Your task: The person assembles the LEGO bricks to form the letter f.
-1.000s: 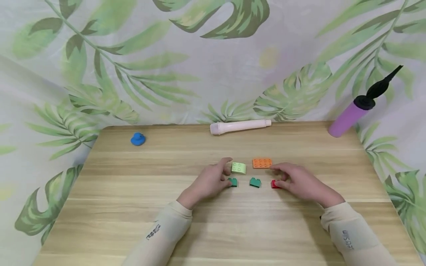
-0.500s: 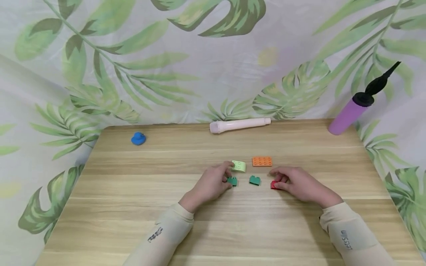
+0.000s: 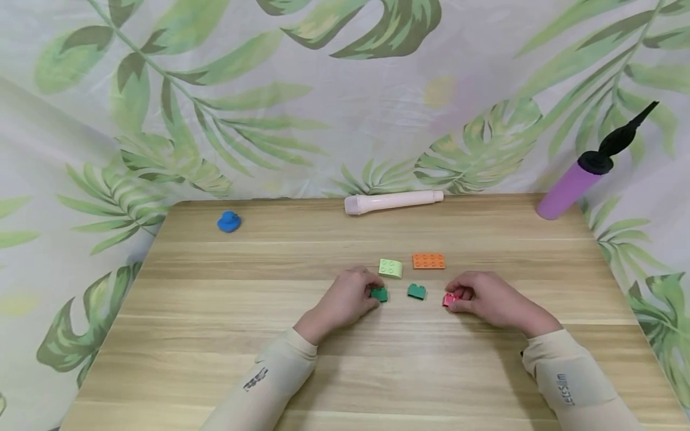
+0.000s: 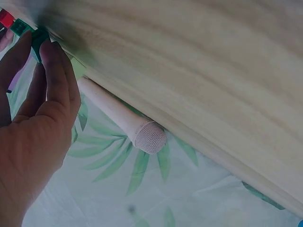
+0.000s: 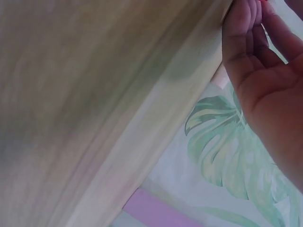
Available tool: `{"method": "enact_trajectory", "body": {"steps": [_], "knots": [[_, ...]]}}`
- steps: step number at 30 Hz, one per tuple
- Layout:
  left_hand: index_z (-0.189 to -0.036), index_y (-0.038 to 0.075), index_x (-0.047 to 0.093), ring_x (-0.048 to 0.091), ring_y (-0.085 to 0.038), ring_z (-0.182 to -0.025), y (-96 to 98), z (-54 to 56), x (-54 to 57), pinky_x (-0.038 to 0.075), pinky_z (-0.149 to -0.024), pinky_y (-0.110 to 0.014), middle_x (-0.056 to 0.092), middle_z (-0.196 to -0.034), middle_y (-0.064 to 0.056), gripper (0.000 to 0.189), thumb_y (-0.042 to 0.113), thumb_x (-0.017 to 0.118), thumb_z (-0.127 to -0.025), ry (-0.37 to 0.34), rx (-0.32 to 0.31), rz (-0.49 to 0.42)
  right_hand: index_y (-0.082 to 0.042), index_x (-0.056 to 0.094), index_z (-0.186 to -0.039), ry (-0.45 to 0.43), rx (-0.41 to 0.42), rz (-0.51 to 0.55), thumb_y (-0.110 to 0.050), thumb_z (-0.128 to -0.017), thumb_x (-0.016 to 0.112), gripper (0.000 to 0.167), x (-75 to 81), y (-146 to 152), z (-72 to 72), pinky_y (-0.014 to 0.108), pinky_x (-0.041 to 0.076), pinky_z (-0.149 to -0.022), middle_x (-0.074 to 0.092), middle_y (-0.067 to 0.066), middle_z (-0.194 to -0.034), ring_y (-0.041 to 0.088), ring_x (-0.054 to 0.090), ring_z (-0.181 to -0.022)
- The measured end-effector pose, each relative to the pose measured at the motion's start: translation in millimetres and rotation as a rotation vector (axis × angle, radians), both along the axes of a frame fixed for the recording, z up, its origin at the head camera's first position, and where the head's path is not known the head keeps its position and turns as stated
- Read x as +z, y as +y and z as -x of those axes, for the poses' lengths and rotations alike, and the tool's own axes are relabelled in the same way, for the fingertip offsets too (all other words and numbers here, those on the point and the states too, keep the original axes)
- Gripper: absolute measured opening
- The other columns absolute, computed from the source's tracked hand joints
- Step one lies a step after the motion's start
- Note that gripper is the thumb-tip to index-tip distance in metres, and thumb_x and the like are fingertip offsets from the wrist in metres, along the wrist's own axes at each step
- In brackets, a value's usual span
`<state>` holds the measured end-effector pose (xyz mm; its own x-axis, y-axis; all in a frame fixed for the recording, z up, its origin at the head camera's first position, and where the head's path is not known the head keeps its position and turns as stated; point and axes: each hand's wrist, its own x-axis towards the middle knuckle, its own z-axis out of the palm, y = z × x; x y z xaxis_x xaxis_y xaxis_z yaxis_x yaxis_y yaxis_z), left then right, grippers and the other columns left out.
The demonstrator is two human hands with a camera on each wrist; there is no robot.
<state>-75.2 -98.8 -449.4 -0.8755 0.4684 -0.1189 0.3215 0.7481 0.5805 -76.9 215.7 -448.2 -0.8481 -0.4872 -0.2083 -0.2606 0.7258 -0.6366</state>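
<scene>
Here, the left hand [image 3: 345, 298] is pinching a green block [image 3: 380, 294] near the middle of the head view, while the right hand [image 3: 487, 299] is gripping a red block [image 3: 448, 299] to its right. A second green block [image 3: 416, 291] is lying between them; a pale green block [image 3: 390, 268] and an orange block [image 3: 428, 261] are sitting just above. The left wrist view is adding a microphone's [image 4: 150, 138] mesh head, up close. A wood-grain table [image 3: 215, 335] is filling the lower head view — a blue duck [image 3: 229, 222] is sitting at its upper left, a purple pump [image 3: 570, 191] is standing at its upper right — and leaf-patterned cloth [image 3: 302, 161] is hanging behind. Both sleeves [image 3: 286, 371] are running off the bottom edge. In the right wrist view the right hand is hiding most of the red block — only a red speck is showing at the top edge.
</scene>
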Motion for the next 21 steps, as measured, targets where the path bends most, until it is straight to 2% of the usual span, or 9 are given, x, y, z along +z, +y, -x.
{"method": "enact_trajectory", "body": {"steps": [10,16,21], "knots": [[-0.105,0.009,0.076,0.054,-0.011,-0.081,-1.3,-2.6,-3.3,0.049,-0.070,-0.023,0.061,-0.092,-0.001,0.022,0.007,0.088,-0.086,-0.029,0.008,-0.024,-0.016,0.076,-0.103,0.062,-0.003,-0.005,-0.014,-0.089,0.086,0.018,0.2,-4.9,-5.4,0.026,0.051,-0.075,0.064,-0.005,-0.092,0.010,0.058,-0.084],[-0.099,0.011,0.071,0.053,-0.012,-0.081,-1.3,-1.4,-3.3,0.048,-0.070,-0.024,0.060,-0.091,-0.003,0.021,0.002,0.085,-0.086,-0.006,-0.011,-0.038,-0.012,0.077,-0.113,0.147,-0.015,0.036,-0.011,-0.093,0.082,0.021,17.1,-22.5,-6.5,0.031,0.055,-0.079,0.066,-0.003,-0.098,0.010,0.060,-0.088],[-0.097,0.011,0.070,0.055,-0.011,-0.080,0.0,-0.5,-6.2,0.049,-0.070,-0.023,0.063,-0.090,-0.001,0.022,-0.003,0.082,-0.085,-0.016,-0.022,-0.053,-0.008,0.074,-0.122,0.149,0.008,0.065,-0.010,-0.094,0.080,0.029,27.9,-48.4,-6.9,0.035,0.059,-0.082,0.070,-0.001,-0.106,0.009,0.063,-0.090]]}}
